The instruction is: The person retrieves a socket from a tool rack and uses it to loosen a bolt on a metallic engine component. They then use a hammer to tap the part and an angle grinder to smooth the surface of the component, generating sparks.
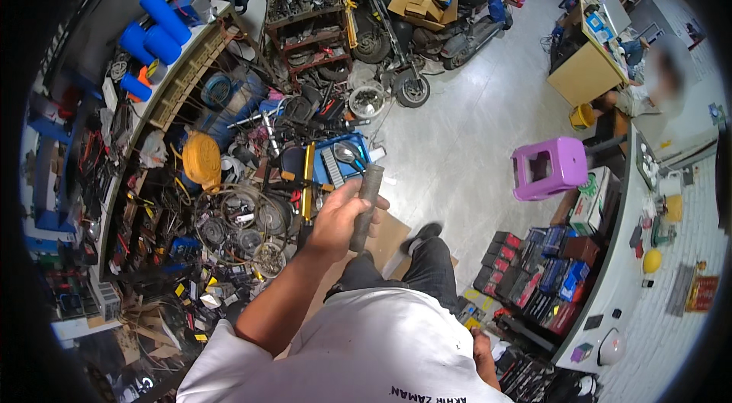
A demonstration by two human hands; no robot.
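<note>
Left hand (339, 221): fingers and thumb wrapped round a dark cylindrical bar (369, 199), held clear of the floor (465, 128) in front of the torso, its upper end leaning slightly right in view. Right hand (483, 353): low beside the hip, partly hidden by the white shirt (381, 334); cannot tell whether closed or holding anything. Blue tray (361, 145) seen just beyond the bar's upper end. Purple stool (568, 163) on the floor, well apart, to the right
</note>
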